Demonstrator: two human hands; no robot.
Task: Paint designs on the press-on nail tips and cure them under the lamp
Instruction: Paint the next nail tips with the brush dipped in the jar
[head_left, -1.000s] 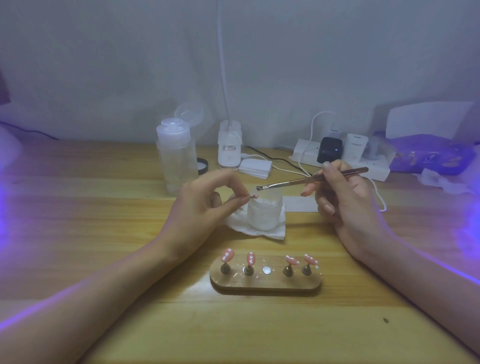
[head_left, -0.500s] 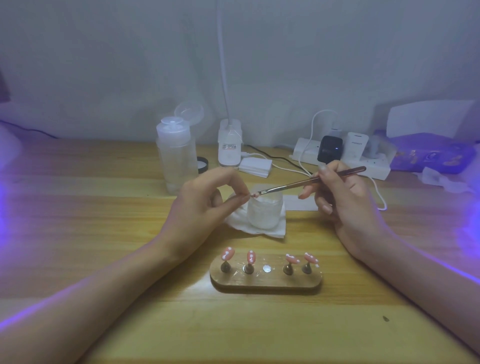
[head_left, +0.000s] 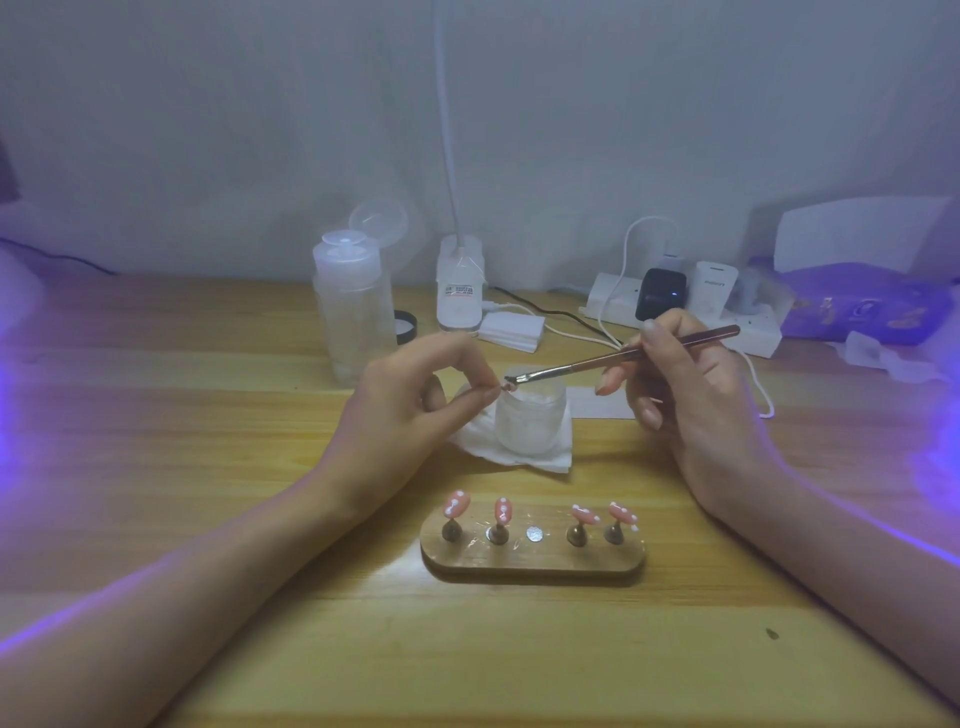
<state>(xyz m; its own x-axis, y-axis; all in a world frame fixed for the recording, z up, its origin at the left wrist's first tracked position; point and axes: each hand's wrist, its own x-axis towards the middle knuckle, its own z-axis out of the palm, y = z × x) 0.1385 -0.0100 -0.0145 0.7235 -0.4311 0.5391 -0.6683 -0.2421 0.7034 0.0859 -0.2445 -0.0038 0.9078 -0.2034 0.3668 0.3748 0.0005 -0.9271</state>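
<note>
My left hand (head_left: 415, 400) pinches a small pink nail tip (head_left: 506, 387) between thumb and forefinger, above a small frosted jar (head_left: 532, 421). My right hand (head_left: 685, 384) grips a thin brush (head_left: 623, 356), and its bristle end touches the pinched tip. In front of me lies a wooden stand (head_left: 532, 564) with several pink, white-dotted nail tips (head_left: 456, 505) on metal pegs. Its middle spot shows only a bare silver disc (head_left: 534, 533).
The jar sits on a white wipe (head_left: 498, 449). Behind stand a clear pump bottle (head_left: 353, 306), a white lamp base (head_left: 460, 288) with a thin neck, a power strip (head_left: 680, 312) with plugs and cables, and a purple packet (head_left: 862, 306) at the right.
The brush tip has come down and left, from just above the pinched nail tip to touching it. My left hand has stayed in place.
</note>
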